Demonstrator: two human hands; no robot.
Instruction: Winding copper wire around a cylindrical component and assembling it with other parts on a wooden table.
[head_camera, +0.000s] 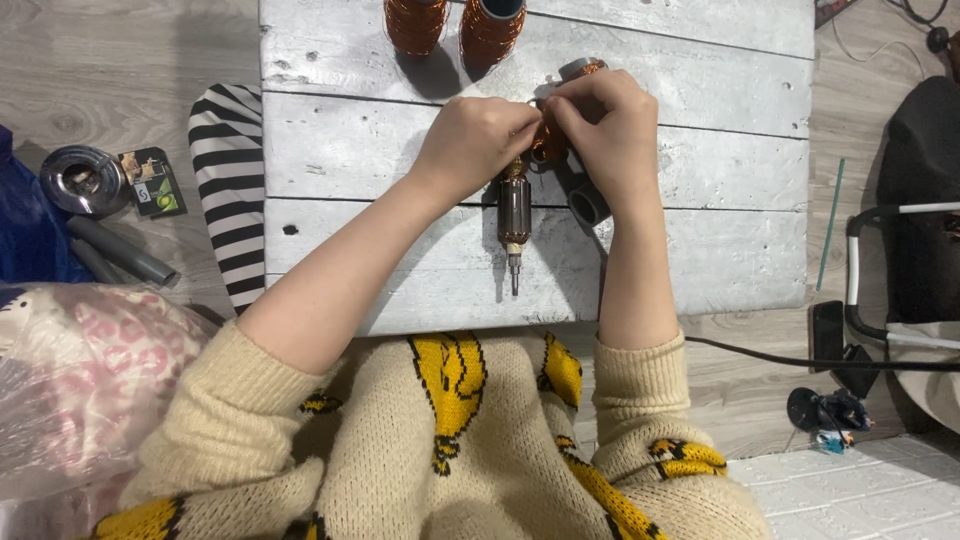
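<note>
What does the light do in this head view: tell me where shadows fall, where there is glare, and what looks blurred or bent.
Head view: light is soft and even; the dark metal motor rotor and the two copper wire spools cast short shadows toward the lower left on the white painted plank table; mild glare on the round metal tin; left hand and right hand look sharp; plank lines bow slightly at the edges.

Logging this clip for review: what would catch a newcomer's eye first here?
Both hands, left hand and right hand, meet over a motor armature with copper windings, mid-table on the white plank table. Two copper wire spools stand at the far edge. A yellow-patterned cream sweater fills the foreground.
</note>
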